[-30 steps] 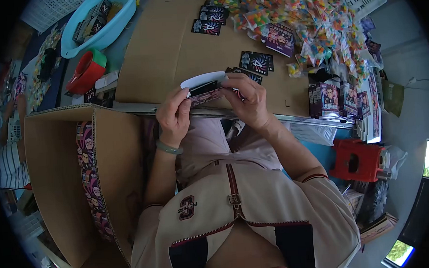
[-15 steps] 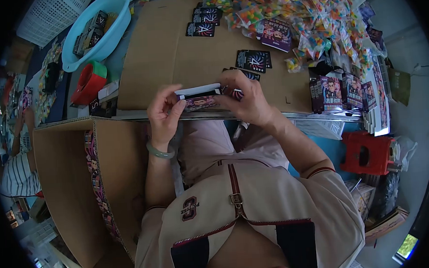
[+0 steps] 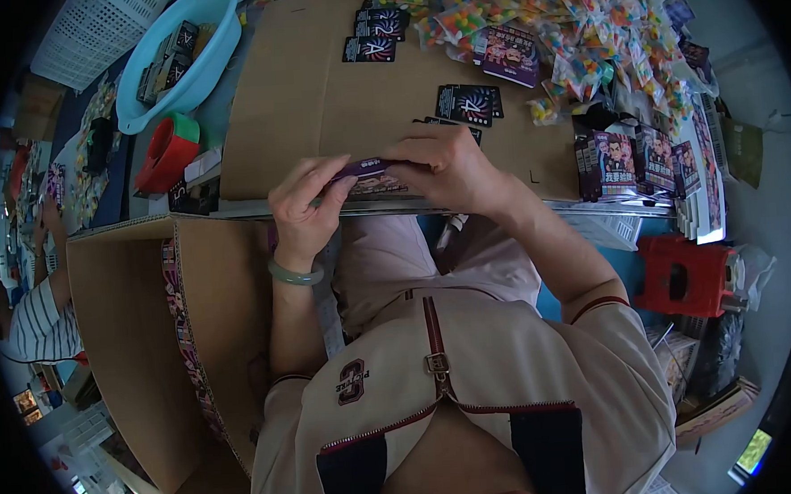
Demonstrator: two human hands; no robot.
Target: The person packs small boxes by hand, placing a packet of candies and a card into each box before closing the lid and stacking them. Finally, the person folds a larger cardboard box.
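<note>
Both hands hold a small purple printed box (image 3: pixel 379 180) at the near edge of the cardboard-covered table. My left hand (image 3: pixel 305 202), with a green bangle at the wrist, is closed around its left end. On the right end, my right hand (image 3: pixel 445 166) pinches with thumb and fingers. The box's top side looks closed, with a purple flap strip showing. Just beyond my right hand lie black cards (image 3: pixel 467 105) with a swirl print, partly covered by the fingers. Another stack of black cards (image 3: pixel 374 48) lies farther back.
Clear packets of colourful candy (image 3: pixel 572 36) heap at the back right, beside a purple box (image 3: pixel 508 55). More printed boxes (image 3: pixel 615 164) stand at the right edge. Left are a blue basin (image 3: pixel 129 113), a red tape dispenser (image 3: pixel 160 161) and an open carton (image 3: pixel 128 350). Another person's striped sleeve (image 3: pixel 41 319) shows far left.
The box's white-edged opening faced up earlier; now a purple flap covers it. Both hands stay on the box, the right fingers having moved over its top.
</note>
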